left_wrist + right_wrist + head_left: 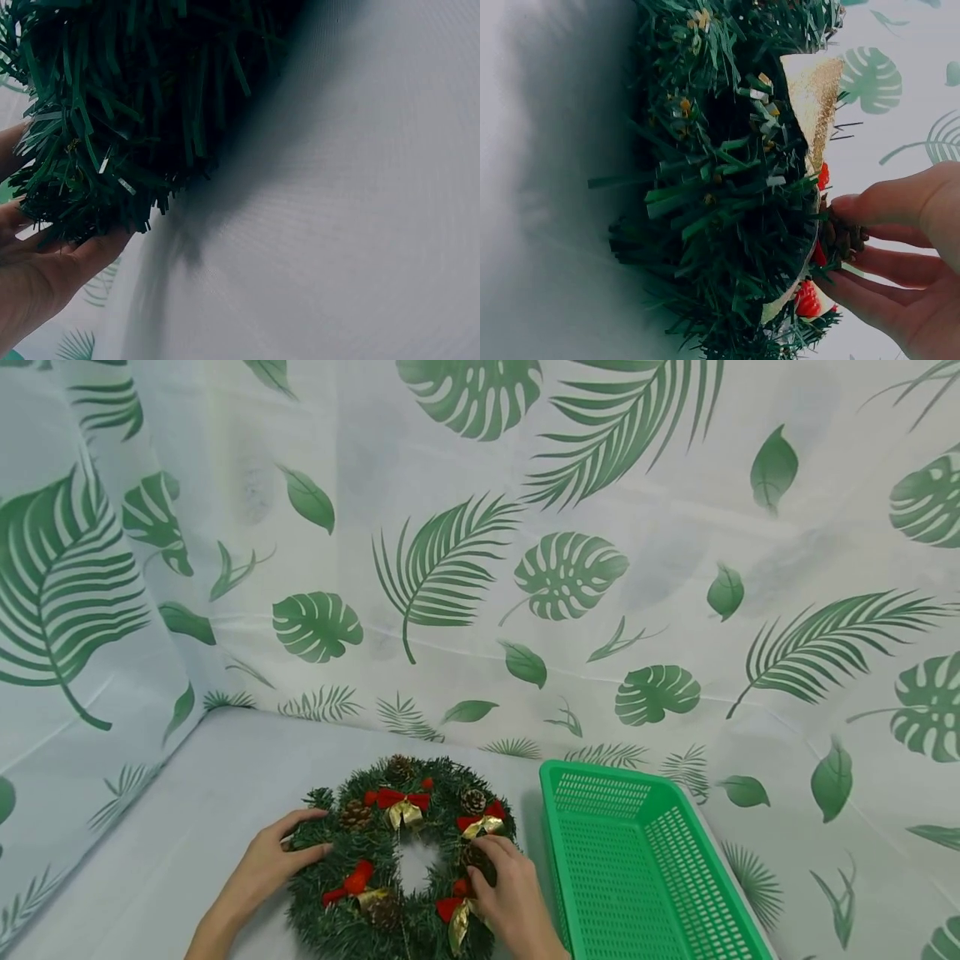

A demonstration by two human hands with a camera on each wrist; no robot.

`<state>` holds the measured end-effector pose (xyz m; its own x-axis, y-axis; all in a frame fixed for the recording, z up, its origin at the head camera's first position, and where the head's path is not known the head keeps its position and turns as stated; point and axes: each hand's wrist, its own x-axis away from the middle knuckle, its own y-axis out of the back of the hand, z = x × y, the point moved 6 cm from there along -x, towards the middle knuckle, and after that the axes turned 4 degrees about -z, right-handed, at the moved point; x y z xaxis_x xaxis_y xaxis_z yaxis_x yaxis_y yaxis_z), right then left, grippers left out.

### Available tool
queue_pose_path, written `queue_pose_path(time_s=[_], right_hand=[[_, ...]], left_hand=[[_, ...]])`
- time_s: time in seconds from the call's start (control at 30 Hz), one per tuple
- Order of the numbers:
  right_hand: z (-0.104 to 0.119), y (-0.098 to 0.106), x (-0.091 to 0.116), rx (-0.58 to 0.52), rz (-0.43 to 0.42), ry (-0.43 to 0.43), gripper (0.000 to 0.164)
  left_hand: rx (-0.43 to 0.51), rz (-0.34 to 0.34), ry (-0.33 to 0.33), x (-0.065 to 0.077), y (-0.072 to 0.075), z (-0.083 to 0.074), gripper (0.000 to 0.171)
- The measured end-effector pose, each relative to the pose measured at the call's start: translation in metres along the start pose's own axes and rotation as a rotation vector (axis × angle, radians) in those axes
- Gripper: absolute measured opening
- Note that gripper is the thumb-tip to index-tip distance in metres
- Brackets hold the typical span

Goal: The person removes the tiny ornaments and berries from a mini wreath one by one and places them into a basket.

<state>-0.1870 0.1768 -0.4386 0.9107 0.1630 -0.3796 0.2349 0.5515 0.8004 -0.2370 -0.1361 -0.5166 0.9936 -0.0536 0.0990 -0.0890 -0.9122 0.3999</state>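
A green Christmas wreath lies on the white surface, decorated with pine cones, red berries and bows in red and gold. My left hand holds its left edge, thumb and fingers around a tuft of the tinsel needles in the left wrist view. On the right side of the ring, my right hand pinches a brown pine cone between thumb and fingers. Close by that cone are a gold ribbon and a red berry. Part of the cone is hidden behind the fingers.
To the right of the wreath stands a green plastic basket with slotted walls and nothing in it. Behind the white tabletop hangs a white sheet printed with green leaves, which also covers the left side.
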Motion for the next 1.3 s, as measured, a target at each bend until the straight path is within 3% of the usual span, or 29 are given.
queue_pose_path(time_s=[0.67, 0.97, 1.3], right_hand=[[0.004, 0.008, 0.001, -0.015, -0.092, 0.043, 0.028], [0.009, 0.018, -0.001, 0.005, -0.067, 0.028, 0.027], [0.021, 0.038, -0.005, 0.015, -0.16, 0.099, 0.031]], left_hand=[[-0.014, 0.007, -0.012, 0.001, 0.001, 0.0, 0.064], [-0.01, -0.001, -0.007, 0.002, 0.0, 0.001, 0.064], [-0.006, -0.012, -0.018, 0.003, 0.001, 0.001, 0.063]])
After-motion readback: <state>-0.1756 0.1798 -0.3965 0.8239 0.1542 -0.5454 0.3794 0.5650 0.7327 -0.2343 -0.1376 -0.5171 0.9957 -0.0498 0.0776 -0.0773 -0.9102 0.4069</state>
